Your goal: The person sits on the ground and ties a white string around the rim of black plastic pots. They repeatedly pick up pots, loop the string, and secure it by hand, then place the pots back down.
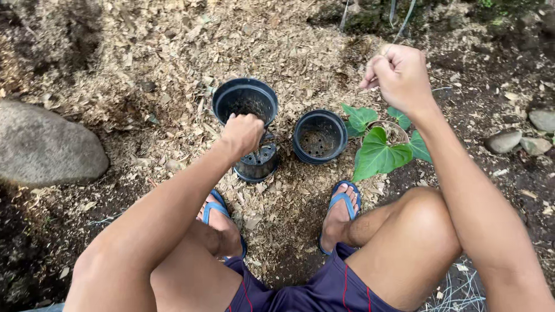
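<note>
The person squats over ground covered in wood chips, feet in blue sandals. The left hand is closed around the near rim of a black plastic pot, which lies tipped with its mouth facing up toward the camera; a grip on the rim steadies the pot at that tilt. Directly at 6 o'clock of it, touching, a second black pot shows its perforated base. At 3 o'clock, just beside these, an empty black pot stands upright with its drain holes visible inside. The right hand is raised at about 1 o'clock of the pots, fingers curled shut with thumb against forefinger; whether it pinches anything cannot be told. Below it, a broad-leaved green seedling sits in a pale container. A large grey stone lies at 9 o'clock.
</note>
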